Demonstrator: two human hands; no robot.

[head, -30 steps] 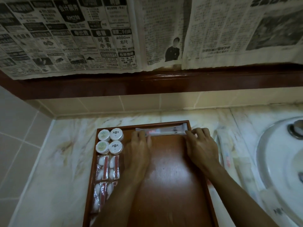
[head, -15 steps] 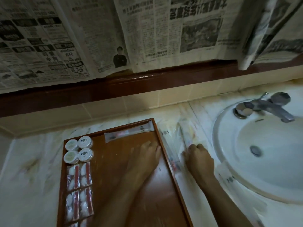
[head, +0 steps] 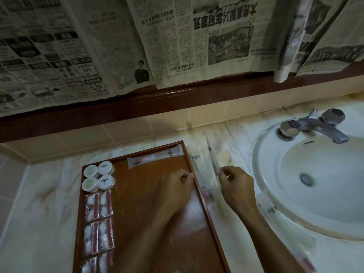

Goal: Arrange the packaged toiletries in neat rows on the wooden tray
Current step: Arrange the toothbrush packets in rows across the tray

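Just hands (head: 206, 186) astride tray edge (head: 199, 192)

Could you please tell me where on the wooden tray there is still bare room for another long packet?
The wooden tray is bare in its middle, between the long packet at the far edge, the left-side round tins and sachets, and the right rim. The left hand hovers there. The left column is crowded.

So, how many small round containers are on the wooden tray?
4, in a two-by-two block at the far left corner of the wooden tray: far-left, far-right, near-left, near-right. None seem hidden.
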